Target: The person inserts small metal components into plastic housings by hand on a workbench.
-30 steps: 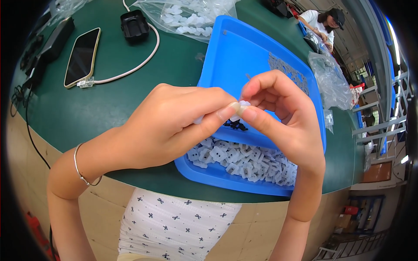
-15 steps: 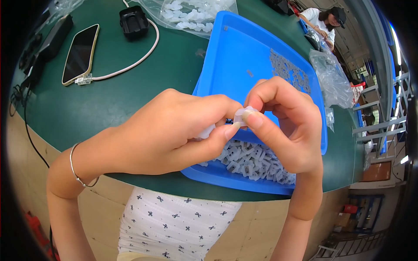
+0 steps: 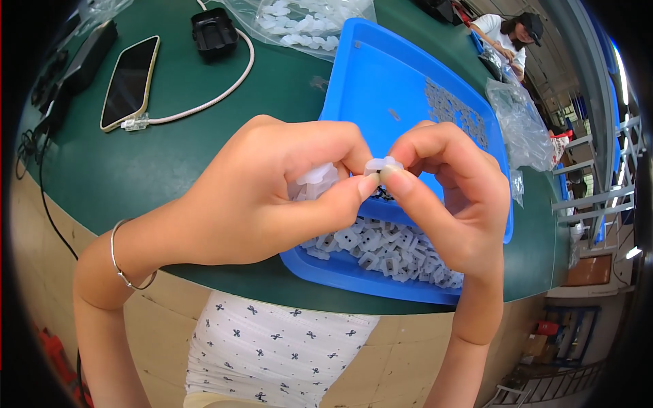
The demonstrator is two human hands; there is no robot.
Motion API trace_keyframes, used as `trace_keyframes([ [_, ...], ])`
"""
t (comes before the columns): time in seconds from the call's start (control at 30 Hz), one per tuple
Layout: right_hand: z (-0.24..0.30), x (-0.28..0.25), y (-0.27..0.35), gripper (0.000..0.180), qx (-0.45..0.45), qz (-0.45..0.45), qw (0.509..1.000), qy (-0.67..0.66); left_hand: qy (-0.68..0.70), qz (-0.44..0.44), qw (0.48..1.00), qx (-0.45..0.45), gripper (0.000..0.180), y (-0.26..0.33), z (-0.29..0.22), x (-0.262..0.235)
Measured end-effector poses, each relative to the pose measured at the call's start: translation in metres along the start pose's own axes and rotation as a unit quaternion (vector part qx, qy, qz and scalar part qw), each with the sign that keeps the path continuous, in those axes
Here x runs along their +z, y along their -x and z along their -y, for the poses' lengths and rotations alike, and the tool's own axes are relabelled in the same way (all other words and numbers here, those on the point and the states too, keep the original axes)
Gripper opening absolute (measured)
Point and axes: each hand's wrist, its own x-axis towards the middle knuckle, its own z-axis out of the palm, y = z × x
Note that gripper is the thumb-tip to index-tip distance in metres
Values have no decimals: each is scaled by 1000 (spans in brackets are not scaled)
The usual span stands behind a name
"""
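Between the fingertips of both hands is one small translucent white plastic part [image 3: 382, 164]. My left hand [image 3: 279, 183] pinches its left side with thumb and forefinger, while several more white pieces [image 3: 316, 181] lie in that palm under the curled fingers. On the other side, my right hand [image 3: 456, 190] pinches the part between thumb and forefinger. Both hands hover over a blue tray [image 3: 371, 61] with small grey pieces [image 3: 452, 112] at its far right. Below my fingers, a second blue tray [image 3: 320, 273] holds a heap of white plastic parts [image 3: 401, 251]. Fingertips hide some of the held part.
On the green table [image 3: 183, 163] lie a phone [image 3: 130, 81] with a cable [image 3: 224, 95], a black case [image 3: 214, 32] and a black power strip [image 3: 88, 58]. A clear bag of white pieces [image 3: 299, 24] is behind. Crumpled plastic [image 3: 520, 126] lies right; another person [image 3: 507, 41] sits beyond.
My fingertips have drawn closer together around the part, and it has tilted. The left hand has turned a little, showing more of the white pieces in its palm.
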Motion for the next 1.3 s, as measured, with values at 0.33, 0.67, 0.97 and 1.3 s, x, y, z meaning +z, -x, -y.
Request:
trace_keyframes([
  [0.33,-3,3,0,14,39,16,998,-41,11,1,997,-73,8,1,-4,-1],
  [0.67,-3,3,-1,12,63,27,989,-133,146,10,981,-127,10,-1,-9,2],
  [0.97,-4,10,-1,14,-20,17,998,-65,180,6,974,-135,13,-2,-10,-1],
  [1.3,-4,13,-1,16,52,-7,983,-176,170,-3,981,-95,14,0,-4,3],
])
